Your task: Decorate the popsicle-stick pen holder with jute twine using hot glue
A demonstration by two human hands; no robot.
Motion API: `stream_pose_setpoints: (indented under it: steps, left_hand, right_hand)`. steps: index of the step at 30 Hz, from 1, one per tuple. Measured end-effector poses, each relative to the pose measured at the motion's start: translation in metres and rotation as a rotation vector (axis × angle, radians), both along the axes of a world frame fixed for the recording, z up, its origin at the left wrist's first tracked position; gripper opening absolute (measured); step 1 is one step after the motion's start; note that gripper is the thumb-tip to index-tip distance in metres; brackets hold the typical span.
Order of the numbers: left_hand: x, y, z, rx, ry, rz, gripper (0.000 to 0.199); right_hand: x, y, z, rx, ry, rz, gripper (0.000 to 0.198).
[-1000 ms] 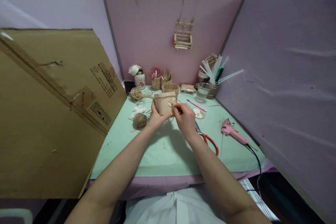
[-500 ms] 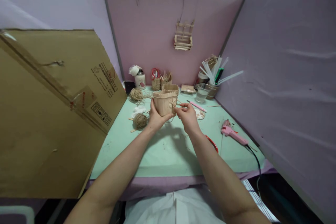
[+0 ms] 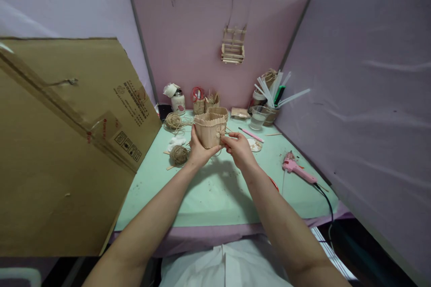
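Observation:
A small basket of pale wooden sticks [image 3: 207, 132] is held up over the table, its wavy rim facing upward. My left hand [image 3: 200, 152] grips it from the left and below, thumb along the lower edge. On its right side sits a small twine bow [image 3: 220, 134]. My right hand [image 3: 237, 145] pinches at the bow's lower part; what lies between the fingertips is too small to tell for certain. Behind the basket stands a second, similar stick container [image 3: 220, 111], partly hidden.
Twine balls [image 3: 179, 155] lie to the left. A pink glue gun [image 3: 298, 168] with a black cord rests at the right. Behind are a plastic cup of water [image 3: 257, 119], a pink pen [image 3: 251, 134] and glue sticks [image 3: 269, 92]. A large cardboard sheet [image 3: 67, 152] stands at left.
The view has shifted slightly. My left hand still holds the basket, and my right fingers remain at the bow with hardly any movement.

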State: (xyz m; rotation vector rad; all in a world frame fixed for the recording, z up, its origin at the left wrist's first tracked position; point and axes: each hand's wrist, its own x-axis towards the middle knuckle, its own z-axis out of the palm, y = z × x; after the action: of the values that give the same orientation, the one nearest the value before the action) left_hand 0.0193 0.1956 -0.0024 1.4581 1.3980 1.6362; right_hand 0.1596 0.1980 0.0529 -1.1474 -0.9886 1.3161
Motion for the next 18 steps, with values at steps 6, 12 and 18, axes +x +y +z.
stream_pose_setpoints:
  steps: [6,12,18]
  left_hand:
    - [-0.0005,-0.0001,-0.0020,0.033,0.077,0.041,0.133]
    - [-0.0012,0.0026,-0.0052,0.068,0.086,0.039,0.133]
    - [-0.0009,0.0016,-0.0030,0.098,0.096,0.044,0.132]
  right_hand:
    - [0.0002,-0.0021,0.0048,-0.041,-0.001,0.017,0.044]
    - [0.0017,-0.0033,0.0053,-0.060,0.004,0.026,0.046]
    - [0.0014,-0.0021,0.0050,-0.070,0.011,0.025,0.045]
